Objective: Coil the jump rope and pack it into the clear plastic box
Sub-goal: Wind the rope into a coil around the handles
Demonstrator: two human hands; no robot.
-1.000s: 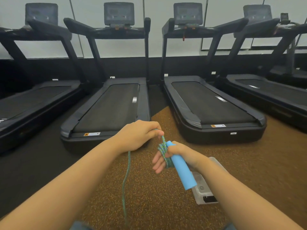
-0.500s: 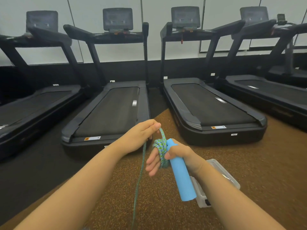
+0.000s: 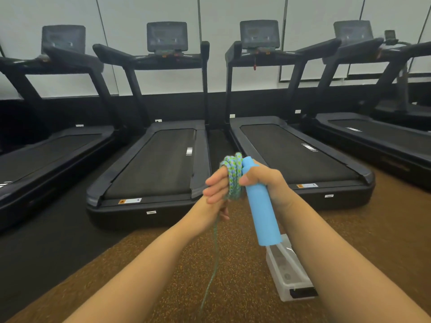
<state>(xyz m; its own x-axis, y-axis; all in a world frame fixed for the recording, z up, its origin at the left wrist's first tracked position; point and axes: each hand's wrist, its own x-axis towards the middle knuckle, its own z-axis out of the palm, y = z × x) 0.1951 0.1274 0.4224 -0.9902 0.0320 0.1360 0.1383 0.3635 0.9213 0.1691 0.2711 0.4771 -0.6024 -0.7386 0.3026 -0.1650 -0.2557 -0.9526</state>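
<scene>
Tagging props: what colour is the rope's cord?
The cord is braided green and light blue, wound around the right hand; head view, the only one.

floor [image 3: 233, 287]: brown speckled rubber near me, black matting further left/back | clear plastic box [image 3: 288, 273] sits directly on the brown part, open top, partly hidden behind a forearm | treadmills [image 3: 158, 164] in a row stand on the floor beyond, side by side, rear ends toward the brown patch
</scene>
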